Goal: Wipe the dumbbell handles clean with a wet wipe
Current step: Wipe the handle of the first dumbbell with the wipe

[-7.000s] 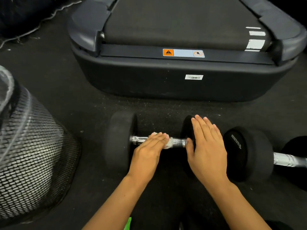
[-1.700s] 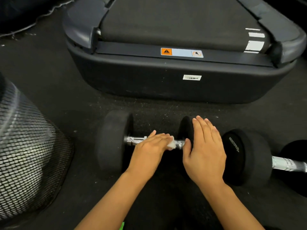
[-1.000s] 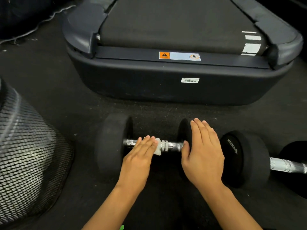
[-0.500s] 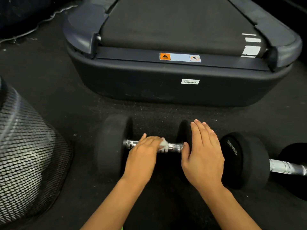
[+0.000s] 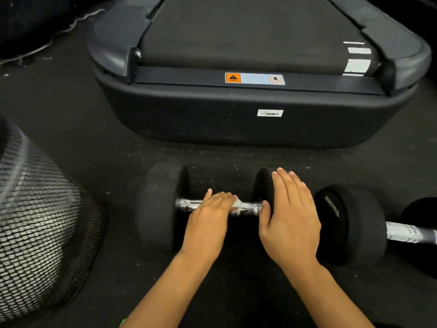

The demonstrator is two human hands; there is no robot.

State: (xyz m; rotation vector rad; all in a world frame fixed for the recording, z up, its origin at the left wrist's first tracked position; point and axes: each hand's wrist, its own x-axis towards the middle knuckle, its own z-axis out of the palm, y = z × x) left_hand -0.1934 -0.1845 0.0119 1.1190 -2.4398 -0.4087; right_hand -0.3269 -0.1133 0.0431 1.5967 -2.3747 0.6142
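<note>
Head view: the left hand (image 5: 208, 218), pressing the wipe (image 5: 237, 205) on the dumbbell handle (image 5: 248, 207), has slid back toward 3 o'clock; wiping continues. The right hand (image 5: 289, 223) lies flat, steadying the weight (image 5: 261, 185).

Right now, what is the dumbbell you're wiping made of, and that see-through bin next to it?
The dumbbell's handle looks like shiny chromed metal: it glints, with ridged rings. Its end weights look like matte black rubber, dull with no shine, though that could be a coating. The bin looks like black wire or plastic mesh; its grid of small holes shows a pale liner inside.
</note>
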